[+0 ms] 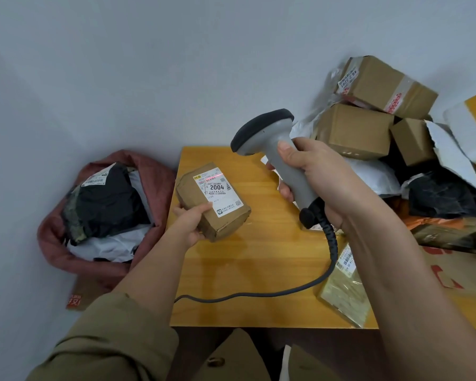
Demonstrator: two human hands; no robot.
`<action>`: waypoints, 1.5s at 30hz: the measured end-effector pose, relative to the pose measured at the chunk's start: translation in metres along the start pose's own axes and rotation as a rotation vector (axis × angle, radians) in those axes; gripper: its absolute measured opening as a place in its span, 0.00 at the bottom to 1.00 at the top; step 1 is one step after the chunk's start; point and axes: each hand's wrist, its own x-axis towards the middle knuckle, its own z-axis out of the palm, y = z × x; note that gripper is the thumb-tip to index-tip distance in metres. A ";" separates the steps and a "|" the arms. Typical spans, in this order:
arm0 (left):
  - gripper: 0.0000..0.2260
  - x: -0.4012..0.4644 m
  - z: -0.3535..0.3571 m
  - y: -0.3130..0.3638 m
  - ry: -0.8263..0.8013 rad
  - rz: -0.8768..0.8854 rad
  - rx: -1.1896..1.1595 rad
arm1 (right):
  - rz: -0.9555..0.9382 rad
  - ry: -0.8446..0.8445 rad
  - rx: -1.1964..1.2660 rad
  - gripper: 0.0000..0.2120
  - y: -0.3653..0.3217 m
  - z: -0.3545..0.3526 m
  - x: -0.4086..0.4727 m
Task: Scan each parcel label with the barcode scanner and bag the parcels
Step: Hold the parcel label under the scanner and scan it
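- Parcel, a small brown paper-wrapped block, is in our left hand, held above the left part of the wooden desk; our fingers curl under its near end and the thumb presses on its top face.
- Its white label faces up, printed with "2004", and a thin red scan line crosses the label's upper edge.
- Our right hand is clenched round the grey handle of the barcode scanner, thumb lying along the neck, with the dark-rimmed head tilted down and left toward the parcel.
- Scanner head and parcel are apart, the head up and to the right of the label, so the parcel sits between our two hands and lower than the scanner.
- A dark coiled cable drops from the scanner's butt and trails over the desk toward its near edge.
- On the floor to the left of the desk stands a reddish sack, open, with black and white soft mailers inside it.
- At the right a heap of cardboard boxes and plastic mailers is piled against the wall, spilling onto the far right corner of the desk.
- One flat packet with a barcode label lies on the desk under our right forearm.
- Our olive sleeve covers the left arm up to the elbow.
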 end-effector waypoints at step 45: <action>0.42 0.059 -0.229 0.060 0.458 0.138 -0.163 | 0.521 -0.152 0.734 0.09 0.090 0.210 0.115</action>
